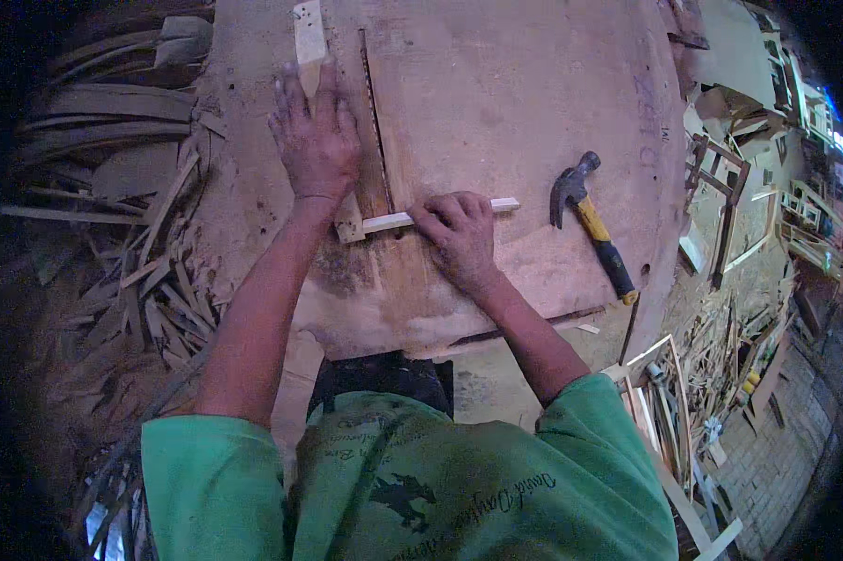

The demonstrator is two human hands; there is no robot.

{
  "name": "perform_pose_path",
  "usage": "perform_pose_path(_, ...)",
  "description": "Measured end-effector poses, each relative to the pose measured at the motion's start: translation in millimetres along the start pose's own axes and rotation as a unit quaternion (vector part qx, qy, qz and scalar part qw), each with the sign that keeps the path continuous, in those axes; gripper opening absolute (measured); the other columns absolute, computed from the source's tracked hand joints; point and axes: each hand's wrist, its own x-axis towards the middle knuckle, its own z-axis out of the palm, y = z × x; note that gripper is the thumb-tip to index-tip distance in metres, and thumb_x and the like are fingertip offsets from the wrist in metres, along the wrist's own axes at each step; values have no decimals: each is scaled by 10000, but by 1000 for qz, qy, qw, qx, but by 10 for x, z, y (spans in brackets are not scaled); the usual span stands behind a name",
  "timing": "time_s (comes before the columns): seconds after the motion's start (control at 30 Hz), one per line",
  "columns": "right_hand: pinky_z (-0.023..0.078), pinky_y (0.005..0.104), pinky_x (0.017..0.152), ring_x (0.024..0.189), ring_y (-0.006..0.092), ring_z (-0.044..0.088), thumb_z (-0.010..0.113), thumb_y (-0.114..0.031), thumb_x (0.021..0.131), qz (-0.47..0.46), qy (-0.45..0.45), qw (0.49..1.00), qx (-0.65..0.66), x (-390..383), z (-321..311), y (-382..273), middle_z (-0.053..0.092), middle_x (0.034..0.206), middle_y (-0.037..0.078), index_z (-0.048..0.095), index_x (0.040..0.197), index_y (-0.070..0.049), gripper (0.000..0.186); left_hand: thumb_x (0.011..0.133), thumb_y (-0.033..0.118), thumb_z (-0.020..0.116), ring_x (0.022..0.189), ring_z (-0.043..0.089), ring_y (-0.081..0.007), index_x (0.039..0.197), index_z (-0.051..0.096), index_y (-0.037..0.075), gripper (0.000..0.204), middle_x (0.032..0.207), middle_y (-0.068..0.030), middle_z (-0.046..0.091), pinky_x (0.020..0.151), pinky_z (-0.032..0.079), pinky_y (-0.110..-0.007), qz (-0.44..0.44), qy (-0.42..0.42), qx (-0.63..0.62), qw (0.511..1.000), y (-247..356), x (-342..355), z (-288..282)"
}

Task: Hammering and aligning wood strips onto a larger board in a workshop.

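My left hand (318,145) lies with fingers stretched out over a pale wooden piece (310,35) on the plywood worktop (515,103). A wooden end (349,222) shows below that wrist; my hand hides whether both are one piece. A thin pale wooden strip (387,222) lies crosswise, its left end against that wooden end. My right hand (461,241) has its fingers bent round the strip, whose right end sticks out past them. To the right of this hand rests a claw hammer (593,226) with a yellow and black handle.
A long dark slot (374,117) runs through the worktop between my hands. Piled wood offcuts (173,309) crowd the left side. On the right are more scraps (720,327) and a brown wooden frame (728,201). Brick paving (786,477) shows at lower right.
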Motion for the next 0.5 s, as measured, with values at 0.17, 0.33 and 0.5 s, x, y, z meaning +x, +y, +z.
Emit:
perform_pose_path(0.17,436,478,899,1011,268,591,733,-161,747,-12,20,1000,6,46,-59,-18,639,1031,18,725,1158,-190,412,1013,314,516,1501,309,-444,1614,330,280,630,1642,-234,271,1186,226,-683,-32,-47,-68,996,25,10,-68)
perform_pose_path(0.33,480,452,889,1046,300,603,708,-121,774,71,-31,997,28,15,-421,32,639,1080,65,706,1198,-170,428,1011,297,517,1491,318,-455,1607,347,295,620,1605,-282,309,1185,219,-692,-45,-85,-56,994,-24,36,-43)
perform_pose_path(0.5,499,429,917,1100,347,595,648,-91,930,353,50,933,41,-61,-544,237,611,1178,152,655,1304,-82,374,998,289,537,1425,381,-485,1554,449,319,563,1506,-289,416,1185,227,-674,12,-47,-72,996,-45,46,-36)
